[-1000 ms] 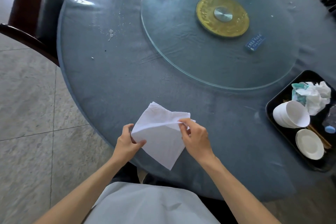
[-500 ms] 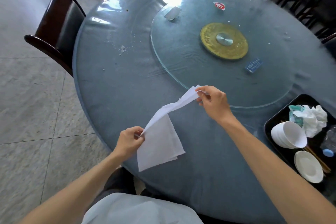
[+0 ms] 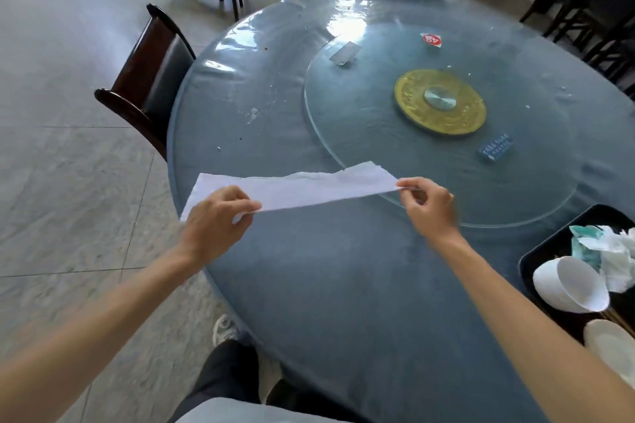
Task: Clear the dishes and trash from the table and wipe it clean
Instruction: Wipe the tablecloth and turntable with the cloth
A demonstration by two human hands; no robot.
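Your left hand [image 3: 214, 216] and right hand [image 3: 427, 204] each pinch one end of a white paper napkin [image 3: 299, 187], thumb against curled fingers, so that the sheet hangs stretched between them as a long band just above the near part of the table [image 3: 343, 285]. The napkin is very light, thin and limp; judged from its ragged upper edge, it tears easily, so pull gently and let it sag rather than draw it taut. For wiping, you would do best to gather it into a pad under flat fingers, since a single layer held by its corners will likely slide over the glossy cover without lifting anything. Crumbs [image 3: 252, 113] lie scattered on the left part of the table, well apart from the napkin, and a few scraps rest on the glass turntable [image 3: 536, 182]: a red wrapper [image 3: 431, 39], a blue packet [image 3: 496, 148]. The black tray [image 3: 549, 244] at the right edge holds a white bowl [image 3: 568, 288], a plate [image 3: 611, 345] and crumpled tissues [image 3: 615, 261].
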